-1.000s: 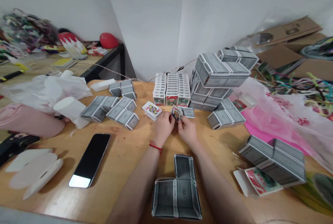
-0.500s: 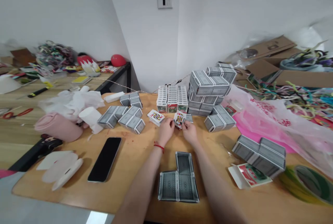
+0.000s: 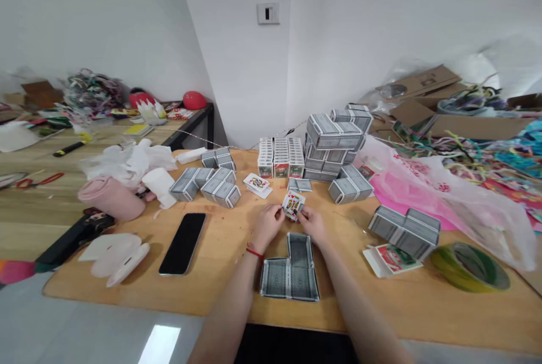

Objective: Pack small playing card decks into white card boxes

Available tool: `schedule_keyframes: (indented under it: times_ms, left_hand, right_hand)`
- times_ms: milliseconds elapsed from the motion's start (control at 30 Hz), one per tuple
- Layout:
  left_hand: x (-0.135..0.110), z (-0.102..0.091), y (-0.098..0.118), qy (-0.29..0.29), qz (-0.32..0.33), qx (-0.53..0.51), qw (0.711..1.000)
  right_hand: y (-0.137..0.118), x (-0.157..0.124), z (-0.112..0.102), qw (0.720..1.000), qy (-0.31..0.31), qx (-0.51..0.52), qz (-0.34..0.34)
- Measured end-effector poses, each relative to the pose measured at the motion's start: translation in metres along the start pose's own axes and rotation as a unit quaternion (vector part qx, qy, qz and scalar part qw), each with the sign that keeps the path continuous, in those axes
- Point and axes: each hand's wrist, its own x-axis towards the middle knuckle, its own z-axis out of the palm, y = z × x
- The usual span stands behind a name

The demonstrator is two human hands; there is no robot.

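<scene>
Between both hands is a face card (image 3: pixel 293 204), its picture side up, above the wooden table. My left hand (image 3: pixel 270 223) pinches its left edge; a red string bracelet is on that wrist. My right hand (image 3: pixel 311 224) grips the right edge, thumb near the picture. Whether more than one card is held I cannot tell. Just below the hands lies an open L-shaped tray of folded grey-backed cards (image 3: pixel 289 273). A few loose face cards (image 3: pixel 257 184) lie face up to the upper left. Behind the held card rests a flat grey card piece (image 3: pixel 300 185).
Several card boxes (image 3: pixel 281 157) stand in rows at the back, beside a tall stack of grey card blocks (image 3: pixel 330 132). More blocks (image 3: pixel 221 187) sit left and right. A phone (image 3: pixel 183 244), pink roll (image 3: pixel 110 197), yellow tape roll (image 3: pixel 470 267) and pink plastic sheet (image 3: pixel 419 183) surround the work spot.
Both hands have drawn the face card back toward me, away from the loose cards and the flat grey piece, which now shows uncovered. The camera view has shifted slightly.
</scene>
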Motion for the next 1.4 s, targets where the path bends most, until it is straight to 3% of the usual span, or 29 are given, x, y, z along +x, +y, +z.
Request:
schedule_keyframes:
  times_ms: [167, 333, 633, 900, 1033, 1167, 1267, 1400]
  left_hand:
    - [-0.012, 0.003, 0.006, 0.009, 0.0, 0.035, 0.999]
    - [0.001, 0.01, 0.01, -0.014, -0.042, 0.082, 0.996]
    - [0.009, 0.017, 0.016, -0.067, -0.051, 0.198, 0.977]
    - [0.007, 0.015, 0.017, -0.077, -0.014, 0.206, 0.975]
    - [-0.001, 0.01, 0.018, -0.064, -0.021, 0.164, 0.984]
    - [-0.007, 0.006, 0.014, -0.034, -0.068, 0.032, 0.997]
    - [-0.007, 0.004, 0.01, -0.03, -0.068, -0.083, 0.994]
    - [-0.003, 0.003, 0.007, -0.034, -0.077, -0.152, 0.985]
  right_hand:
    - [-0.001, -0.006, 0.001, 1.0, 0.023, 0.003, 0.011]
    - [-0.005, -0.001, 0.001, 0.999, 0.014, 0.03, 0.031]
    - [-0.006, -0.001, 0.0, 0.999, -0.012, 0.025, 0.021]
    - [-0.003, -0.001, -0.001, 1.0, -0.002, 0.012, 0.027]
    - [-0.006, -0.004, -0.001, 0.999, 0.008, 0.023, 0.039]
    - [-0.01, -0.006, -0.002, 0.998, 0.016, 0.051, 0.041]
    - [-0.01, -0.006, -0.003, 0.996, 0.028, 0.072, 0.039]
    - [-0.009, -0.005, -0.005, 0.994, 0.049, 0.089, 0.04]
